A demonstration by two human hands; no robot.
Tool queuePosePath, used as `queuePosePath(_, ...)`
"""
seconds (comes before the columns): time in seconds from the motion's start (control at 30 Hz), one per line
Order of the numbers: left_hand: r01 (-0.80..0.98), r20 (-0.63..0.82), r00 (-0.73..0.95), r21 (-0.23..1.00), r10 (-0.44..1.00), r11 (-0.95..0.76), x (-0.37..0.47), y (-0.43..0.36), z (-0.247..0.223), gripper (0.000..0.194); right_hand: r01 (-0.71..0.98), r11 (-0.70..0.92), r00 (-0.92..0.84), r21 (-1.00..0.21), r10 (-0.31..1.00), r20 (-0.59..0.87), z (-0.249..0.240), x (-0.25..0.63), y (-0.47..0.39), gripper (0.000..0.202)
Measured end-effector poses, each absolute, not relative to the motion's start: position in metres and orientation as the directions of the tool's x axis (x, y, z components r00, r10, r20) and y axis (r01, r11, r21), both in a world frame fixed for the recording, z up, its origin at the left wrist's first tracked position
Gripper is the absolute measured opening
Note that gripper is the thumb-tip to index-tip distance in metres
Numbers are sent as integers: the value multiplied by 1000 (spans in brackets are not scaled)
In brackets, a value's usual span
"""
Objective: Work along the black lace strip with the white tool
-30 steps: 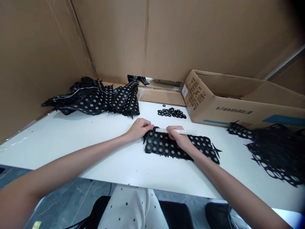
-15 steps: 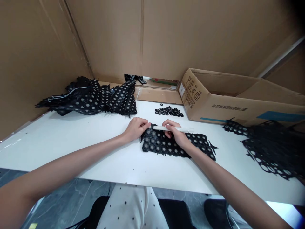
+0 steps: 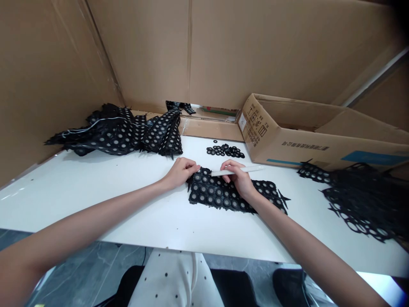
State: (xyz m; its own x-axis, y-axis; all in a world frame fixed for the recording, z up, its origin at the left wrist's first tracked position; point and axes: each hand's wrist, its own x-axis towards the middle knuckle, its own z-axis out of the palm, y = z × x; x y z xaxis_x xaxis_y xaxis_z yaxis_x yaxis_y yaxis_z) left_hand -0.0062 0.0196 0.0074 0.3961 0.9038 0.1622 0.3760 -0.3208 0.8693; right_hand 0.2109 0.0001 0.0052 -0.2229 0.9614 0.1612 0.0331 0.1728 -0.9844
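A black sheet of joined rubber rings (image 3: 211, 194) lies flat on the white table (image 3: 134, 217). My left hand (image 3: 181, 171) pinches the sheet's upper left corner between thumb and fingers. In my right hand (image 3: 238, 179) is a slim white pen-like stick (image 3: 252, 169), held like a pencil over the sheet's upper edge. Its tip points left, close to the top row of rings; whether it touches them I cannot tell. Behind the sheet lies a small heap of loose black rings (image 3: 226, 150), with one ring (image 3: 215, 141) apart from it.
A pile of similar ring sheets (image 3: 121, 132) sits at the back left. On the right stands an open cardboard box (image 3: 303, 145), with a heap of black punched-out webbing (image 3: 367, 200) in front of it. Cardboard walls (image 3: 223, 51) enclose the table's back and left.
My right hand has shifted slightly right, taking the white stick's tip away from the sheet's left corner and tilting the stick more. My left hand keeps its hold; the view has moved slightly.
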Motion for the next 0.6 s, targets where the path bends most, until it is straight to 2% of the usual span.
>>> queuePosePath(0.17, 362, 175, 385, 875, 906, -322, -5, 17, 10, 39, 156, 221, -279, -963, 945, 172, 11, 207, -6, 35)
queuePosePath(0.37, 298, 207, 388, 894, 898, -334, -4, 12, 12, 39, 348, 239, -244, -907, 957, 158, 8, 202, -9, 46)
queuePosePath(0.6, 283, 215, 386, 898, 897, -338, -4, 13, 11, 40, 365, 253, -272, -896, 949, 157, 9, 199, -10, 46)
